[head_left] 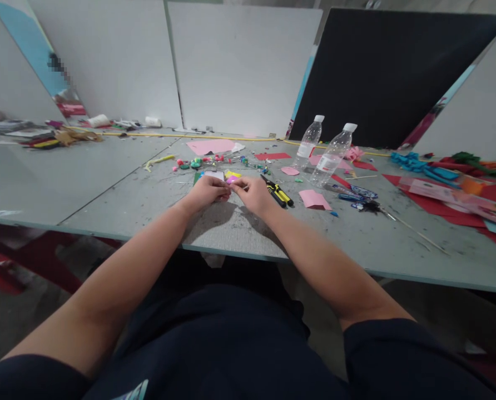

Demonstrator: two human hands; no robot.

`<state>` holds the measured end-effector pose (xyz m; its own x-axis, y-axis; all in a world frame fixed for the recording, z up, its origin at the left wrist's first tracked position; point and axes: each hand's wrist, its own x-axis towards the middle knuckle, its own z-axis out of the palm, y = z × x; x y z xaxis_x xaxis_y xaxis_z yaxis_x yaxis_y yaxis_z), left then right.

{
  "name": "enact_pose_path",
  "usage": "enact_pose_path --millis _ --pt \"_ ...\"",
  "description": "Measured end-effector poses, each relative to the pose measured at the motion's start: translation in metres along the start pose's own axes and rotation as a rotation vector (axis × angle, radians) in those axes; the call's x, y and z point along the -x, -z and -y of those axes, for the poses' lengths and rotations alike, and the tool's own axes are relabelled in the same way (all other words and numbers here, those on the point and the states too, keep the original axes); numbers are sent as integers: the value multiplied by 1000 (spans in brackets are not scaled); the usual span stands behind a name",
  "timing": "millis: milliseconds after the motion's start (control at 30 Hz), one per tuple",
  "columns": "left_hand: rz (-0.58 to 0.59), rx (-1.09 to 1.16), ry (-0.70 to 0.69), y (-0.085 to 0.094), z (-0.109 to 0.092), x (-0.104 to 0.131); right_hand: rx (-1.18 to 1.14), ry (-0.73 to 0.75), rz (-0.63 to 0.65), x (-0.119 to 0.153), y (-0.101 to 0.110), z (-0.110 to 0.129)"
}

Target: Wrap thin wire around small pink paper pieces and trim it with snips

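My left hand [209, 191] and my right hand [252, 194] meet over the near part of the table [231, 233]. Thumbs and fingers of both are closed in a pinch, fingertips nearly touching. Between them shows a small purple-pink piece [231, 179], too small and too covered to name. Just behind my left hand lies a phone-like flat object [214, 175], partly hidden. Yellow-and-black-handled pliers [282, 194] rest close to the right of my right hand. Beyond the hands, small coloured beads or clay bits [196, 162] on thin wires are strewn in a row.
Two clear plastic bottles [330, 158] stand at the right back. Pink paper [315, 200] and red paper [429, 205] lie around, with a thin stick [418, 230]. White panels [243, 66] and a black panel [398, 72] lean behind the table. Papers and scraps [35, 136] pile up far left.
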<state>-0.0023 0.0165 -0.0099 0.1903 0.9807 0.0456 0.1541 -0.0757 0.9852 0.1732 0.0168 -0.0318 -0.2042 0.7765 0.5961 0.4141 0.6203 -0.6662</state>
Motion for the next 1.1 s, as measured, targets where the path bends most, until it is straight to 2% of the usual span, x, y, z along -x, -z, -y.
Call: enact_pose_path --millis 133,300,567,667,867,1100 --pt "16 29 8 -1 -1 3 -61 -38 -23 -3 3 -5" --pt "90 69 -15 0 -2 5 -190 -88 0 -6 10 -9" --pt "165 122 -53 0 -4 6 -293 -71 28 -5 16 1" --pt "183 140 -68 0 -5 8 -333 -45 12 -4 14 1" --pt "245 175 -97 0 -7 11 -455 -7 -119 -4 7 0" --pt "228 162 -97 -4 -5 9 -565 -72 -57 -4 4 1"
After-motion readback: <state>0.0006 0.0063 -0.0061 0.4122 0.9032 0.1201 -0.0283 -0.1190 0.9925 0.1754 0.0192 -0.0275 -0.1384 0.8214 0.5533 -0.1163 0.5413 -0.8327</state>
